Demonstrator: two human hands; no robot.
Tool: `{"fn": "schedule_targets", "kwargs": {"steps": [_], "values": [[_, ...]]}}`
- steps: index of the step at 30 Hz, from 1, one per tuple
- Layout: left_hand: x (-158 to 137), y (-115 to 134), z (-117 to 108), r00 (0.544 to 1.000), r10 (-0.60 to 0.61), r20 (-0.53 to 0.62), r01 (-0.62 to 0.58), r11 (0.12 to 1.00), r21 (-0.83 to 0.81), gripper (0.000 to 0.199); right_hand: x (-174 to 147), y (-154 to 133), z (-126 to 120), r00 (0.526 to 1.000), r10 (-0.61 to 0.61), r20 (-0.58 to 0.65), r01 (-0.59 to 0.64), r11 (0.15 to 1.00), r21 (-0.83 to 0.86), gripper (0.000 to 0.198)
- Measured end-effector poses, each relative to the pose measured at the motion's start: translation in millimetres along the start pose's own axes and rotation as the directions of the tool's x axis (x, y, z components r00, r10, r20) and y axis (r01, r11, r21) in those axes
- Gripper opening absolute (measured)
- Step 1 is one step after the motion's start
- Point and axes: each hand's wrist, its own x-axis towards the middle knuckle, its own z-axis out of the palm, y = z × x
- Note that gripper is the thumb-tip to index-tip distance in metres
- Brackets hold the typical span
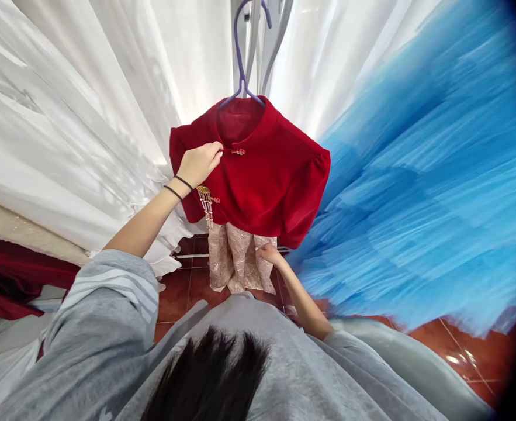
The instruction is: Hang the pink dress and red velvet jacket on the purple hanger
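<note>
A short red velvet jacket (262,181) with a stand-up collar and puffed sleeves hangs from a purple hanger (239,52). My left hand (203,164) is closed in a pinch on the jacket's front, just beside the red knot button (239,152) below the collar. Lower on the same side dangles a gold brooch (204,190) with beaded tassels. Beneath the jacket's hem shows a pale pink, shiny textured skirt (238,248). At the skirt's right side, my right hand (269,253) has its fingers curled against the fabric.
White gowns (86,105) hang on the left, and a full blue tulle dress (424,193) fills the right. Dark red cloth (16,272) lies at the far left. A grey metal rack post (269,47) stands behind the hanger. The floor has red-brown tiles (176,298).
</note>
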Motion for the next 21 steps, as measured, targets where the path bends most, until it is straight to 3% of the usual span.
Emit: {"fn": "schedule_targets", "kwargs": {"steps": [1, 3, 4, 5, 7, 8, 10, 11, 12, 16, 21], "values": [[-0.1, -2.1, 0.0, 1.0, 0.01, -0.001, -0.01, 1.0, -0.008, 0.036, -5.0, -16.0, -0.7, 0.996, -0.013, 0.093, 0.017, 0.999, -0.04, 0.033], [-1.3, -8.3, 1.2, 1.0, 0.025, 0.013, -0.024, 0.999, -0.028, 0.033, -12.7, -62.7, 0.8, 0.943, -0.147, 0.297, 0.177, 0.981, -0.077, 0.028], [-2.7, -11.7, 3.7, 0.999, 0.028, 0.017, -0.027, 0.999, -0.04, 0.032, -14.1, -92.3, 3.9, 0.866, -0.288, 0.409, 0.346, 0.935, -0.075, 0.028], [-4.6, -14.7, 7.7, 1.0, 0.027, 0.015, -0.026, 0.998, -0.058, 0.031, -12.9, -124.4, 9.1, 0.763, -0.497, 0.412, 0.562, 0.826, -0.044, 0.03], [-10.4, -19.3, 19.3, 1.0, 0.012, -0.003, -0.012, 0.992, -0.124, 0.029, -2.0, -188.3, 25.8, 0.541, -0.817, 0.2, 0.841, 0.532, -0.101, 0.031], [-13.8, -20.6, 25.9, 1.0, -0.008, -0.01, 0.006, 0.984, -0.177, 0.028, 7.3, -216.2, 36.6, 0.448, -0.884, 0.134, 0.888, 0.423, -0.178, 0.031], [-21.3, -22.0, 36.6, 0.997, -0.077, -0.018, 0.068, 0.952, -0.299, 0.026, 30.5, -258.2, 59.2, 0.33, -0.935, 0.131, 0.901, 0.271, -0.34, 0.029], [-25.0, -22.3, 39.3, 0.993, -0.114, -0.019, 0.1, 0.929, -0.355, 0.025, 42.2, -272.0, 68.8, 0.3, -0.94, 0.164, 0.886, 0.212, -0.411, 0.027], [-28.6, -22.7, 39.7, 0.989, -0.145, -0.02, 0.125, 0.906, -0.404, 0.023, 52.5, -282.0, 75.9, 0.302, -0.93, 0.211, 0.863, 0.173, -0.475, 0.026], [-38.0, -24.9, 19.9, 0.982, -0.172, -0.072, 0.116, 0.867, -0.484, 0.021, 72.2, -307.5, 69.1, 0.383, -0.859, 0.341, 0.767, 0.09, -0.635, 0.031], [-26.3, -26.6, 1.2, 0.962, -0.173, -0.211, 0.079, 0.917, -0.392, 0.016, 82.0, -329.3, 33.3, 0.249, -0.927, 0.281, 0.803, 0.035, -0.595, 0.05]]}}
